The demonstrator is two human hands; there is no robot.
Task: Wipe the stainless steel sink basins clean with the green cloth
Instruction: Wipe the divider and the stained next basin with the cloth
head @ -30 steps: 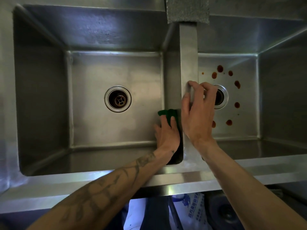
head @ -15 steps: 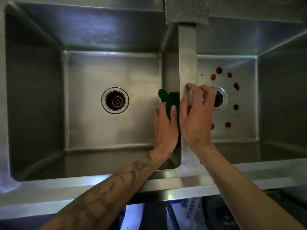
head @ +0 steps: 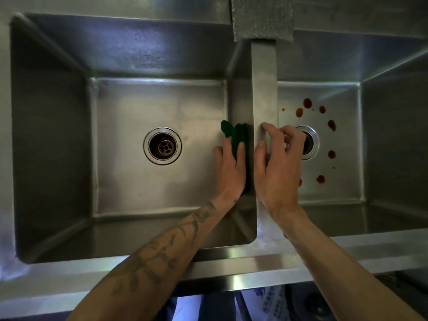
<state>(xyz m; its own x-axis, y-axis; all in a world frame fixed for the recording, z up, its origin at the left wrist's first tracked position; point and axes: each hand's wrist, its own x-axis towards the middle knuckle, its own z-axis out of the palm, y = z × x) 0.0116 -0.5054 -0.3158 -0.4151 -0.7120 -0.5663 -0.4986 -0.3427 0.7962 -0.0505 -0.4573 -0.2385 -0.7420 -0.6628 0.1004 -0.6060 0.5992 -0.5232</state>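
Note:
A double stainless steel sink fills the view. In the left basin (head: 129, 112), my left hand (head: 231, 167) presses the green cloth (head: 236, 134) flat against the right inner wall, beside the divider (head: 264, 93). My right hand (head: 278, 167) rests on top of the divider, fingers bent and gripping its edge, holding nothing else. The right basin (head: 342, 188) has several reddish-brown spots (head: 308, 103) scattered around its drain (head: 310, 142), which my right hand partly hides.
The left basin's drain (head: 162, 145) is at its floor centre. A grey pad (head: 261, 17) lies on the back rim above the divider. The sink's front rim (head: 231, 262) runs under both forearms. A white printed bag (head: 271, 304) shows below it.
My left hand has slid the green cloth away from me along the basin's right wall, further up the divider. My right hand stays on the divider, its fingers curling more.

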